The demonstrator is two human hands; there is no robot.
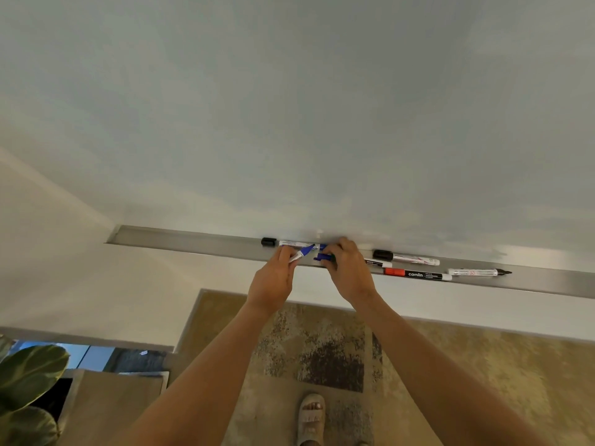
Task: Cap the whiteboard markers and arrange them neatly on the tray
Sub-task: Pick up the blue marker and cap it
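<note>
Two hands are working at the metal tray [193, 242] running under the whiteboard [289, 107]. Left hand [273, 278] is pinching an uncapped blue marker [301, 253] by its white barrel, fingers curled closed around it, blue tip pointing up and to the right. Right hand [349, 272] is gripping a blue cap [323, 257] between closed fingertips, holding it just beside the marker tip; cap and tip are not yet joined.

Behind the hands, a black-capped marker [289, 243] is lying lengthwise on the tray, its right end hidden by the fingers. Right of the hands, four more markers are resting on the tray: a short one with a black end [378, 263] partly covered by the right hand; a second black-capped marker [406, 258] at the back; a red-capped marker [417, 274] with a dark label at the front edge; and an uncapped black marker [478, 272] farthest right, tip pointing right.

Below, a patterned rug [322, 349] is covering the floor, a sandalled foot [310, 419] is standing on it, and plant leaves [29, 375] are showing at lower left.
</note>
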